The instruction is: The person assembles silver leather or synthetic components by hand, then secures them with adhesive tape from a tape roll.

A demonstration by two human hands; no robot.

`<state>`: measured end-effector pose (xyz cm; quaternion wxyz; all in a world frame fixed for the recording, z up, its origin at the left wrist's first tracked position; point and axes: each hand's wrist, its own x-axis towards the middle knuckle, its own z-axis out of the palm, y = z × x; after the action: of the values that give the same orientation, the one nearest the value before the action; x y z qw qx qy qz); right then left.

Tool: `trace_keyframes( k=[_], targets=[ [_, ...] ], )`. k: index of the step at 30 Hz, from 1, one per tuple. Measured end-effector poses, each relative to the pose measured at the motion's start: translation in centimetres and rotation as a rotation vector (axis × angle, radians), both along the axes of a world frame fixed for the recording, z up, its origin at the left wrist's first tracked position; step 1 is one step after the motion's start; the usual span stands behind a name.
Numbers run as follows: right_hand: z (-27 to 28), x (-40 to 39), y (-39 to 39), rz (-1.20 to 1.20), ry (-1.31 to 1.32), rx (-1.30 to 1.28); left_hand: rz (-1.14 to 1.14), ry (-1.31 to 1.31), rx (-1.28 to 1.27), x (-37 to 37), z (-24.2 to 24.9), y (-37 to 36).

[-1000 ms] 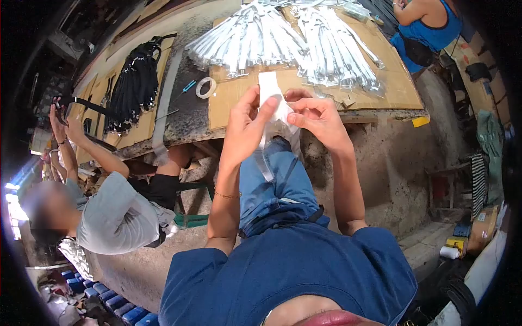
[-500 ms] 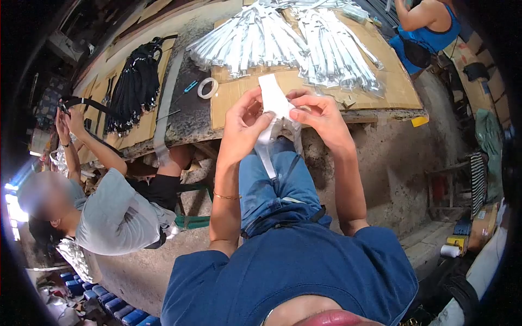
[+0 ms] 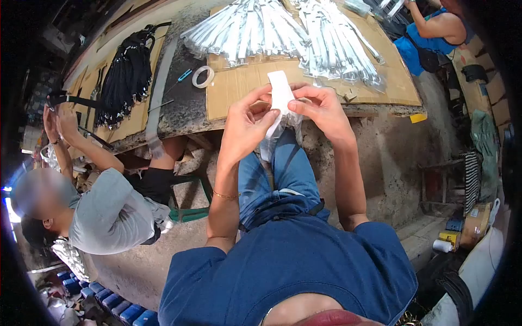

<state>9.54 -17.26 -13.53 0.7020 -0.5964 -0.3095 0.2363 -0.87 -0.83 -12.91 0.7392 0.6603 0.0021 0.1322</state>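
Note:
In front of my lap, both hands hold a white strap (image 3: 280, 88) whose flat end sticks up between them. My left hand (image 3: 246, 124) pinches its left side between thumb and fingers. My right hand (image 3: 325, 113) grips the right edge, thumb pressed on the front. Below the fingers hangs crumpled clear plastic (image 3: 267, 145), partly hidden by my hands. Just beyond, on the table's cardboard sheet (image 3: 236, 87), lie fanned piles of white straps (image 3: 247, 35) in clear plastic sleeves.
A tape roll (image 3: 203, 77) and a blue-handled tool (image 3: 185, 75) lie left of the cardboard. Farther left are bundled black straps (image 3: 129, 76). A seated person (image 3: 111, 212) at left handles a black strap. Another person in blue (image 3: 435, 32) stands at the far right.
The white strap's upper end has shifted slightly right and stands straighter. My right thumb sits higher on it. The seated person's hands have moved a little left.

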Motion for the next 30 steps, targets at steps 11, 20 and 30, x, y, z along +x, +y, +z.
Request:
trace_keyframes(
  k=[11,20,30],
  targets=[
    [-0.5,-0.6,1.3,-0.151,-0.026,0.021,0.214,0.021,-0.038,0.2,-0.6,-0.1],
    [-1.1,-0.7,1.5,-0.276,-0.129,-0.04,0.238,-0.065,-0.088,0.6,-2.0,-1.1],
    [-0.4,-0.4,0.2,-0.159,-0.146,-0.063,0.256,-0.072,-0.111,1.4,-1.9,-1.2]
  ],
)
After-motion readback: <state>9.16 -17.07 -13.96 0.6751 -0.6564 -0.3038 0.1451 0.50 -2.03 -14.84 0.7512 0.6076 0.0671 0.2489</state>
